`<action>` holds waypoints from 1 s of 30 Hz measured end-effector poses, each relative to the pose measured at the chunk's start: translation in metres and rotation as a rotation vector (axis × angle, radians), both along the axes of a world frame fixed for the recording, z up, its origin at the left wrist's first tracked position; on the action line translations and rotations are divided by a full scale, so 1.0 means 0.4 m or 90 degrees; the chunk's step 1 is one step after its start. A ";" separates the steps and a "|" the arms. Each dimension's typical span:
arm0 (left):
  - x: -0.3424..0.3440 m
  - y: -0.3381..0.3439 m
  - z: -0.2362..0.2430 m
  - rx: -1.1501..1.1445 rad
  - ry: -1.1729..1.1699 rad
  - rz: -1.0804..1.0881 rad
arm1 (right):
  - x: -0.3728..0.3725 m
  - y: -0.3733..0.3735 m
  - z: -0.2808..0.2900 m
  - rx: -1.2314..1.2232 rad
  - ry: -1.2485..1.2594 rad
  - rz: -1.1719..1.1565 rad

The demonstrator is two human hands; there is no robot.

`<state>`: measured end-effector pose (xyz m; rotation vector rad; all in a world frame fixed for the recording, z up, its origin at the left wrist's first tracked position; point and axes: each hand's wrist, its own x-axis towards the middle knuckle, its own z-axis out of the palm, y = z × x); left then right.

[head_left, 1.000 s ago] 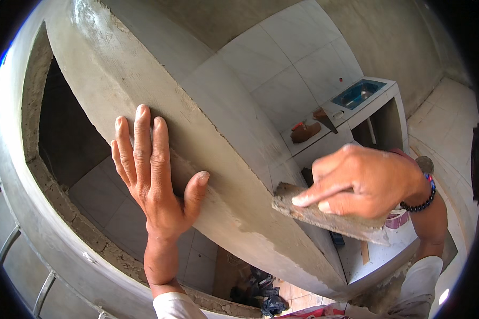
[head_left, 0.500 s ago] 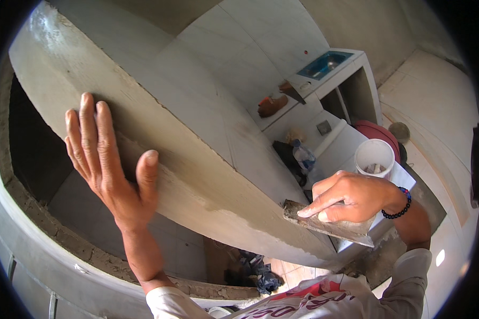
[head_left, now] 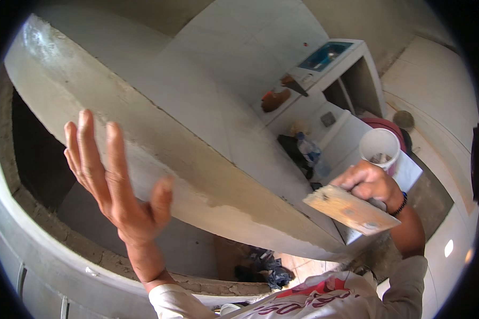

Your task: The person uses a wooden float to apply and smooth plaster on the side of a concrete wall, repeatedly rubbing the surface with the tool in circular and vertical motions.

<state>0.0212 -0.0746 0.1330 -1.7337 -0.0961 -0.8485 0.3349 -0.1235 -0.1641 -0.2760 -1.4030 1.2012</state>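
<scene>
Presently gripping a wooden board in the right hand, tilted, beside the right end of the plastered wall; hard to tell whether touching. Holding the left hand open, fingers apart, over the same wall, perhaps just clear of it. Could smear the surface, if soft, by leaning on that palm. Could also gouge the edge with a board corner if angled too steeply. Farther out, could knock the white bucket, close behind the right hand on the tabletop, by swinging wide.
</scene>
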 end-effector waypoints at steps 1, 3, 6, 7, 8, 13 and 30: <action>-0.007 -0.016 0.001 0.013 0.009 0.021 | -0.007 -0.011 -0.004 -0.037 0.034 0.014; -0.007 -0.033 0.010 0.020 0.036 0.053 | -0.015 -0.003 -0.006 -0.004 0.020 -0.022; 0.019 -0.037 0.032 0.004 0.101 0.098 | -0.017 0.024 -0.031 0.035 0.032 -0.017; 0.030 -0.039 0.037 -0.002 0.131 0.119 | -0.019 0.033 -0.043 0.047 0.042 -0.007; 0.043 -0.036 0.032 -0.024 0.145 0.135 | -0.016 0.044 -0.060 0.059 0.052 0.002; 0.090 -0.037 0.021 -0.061 0.250 0.215 | -0.028 0.069 -0.097 0.038 0.146 0.089; 0.042 -0.028 -0.026 -0.044 0.246 0.174 | -0.017 0.144 -0.149 0.045 0.161 0.077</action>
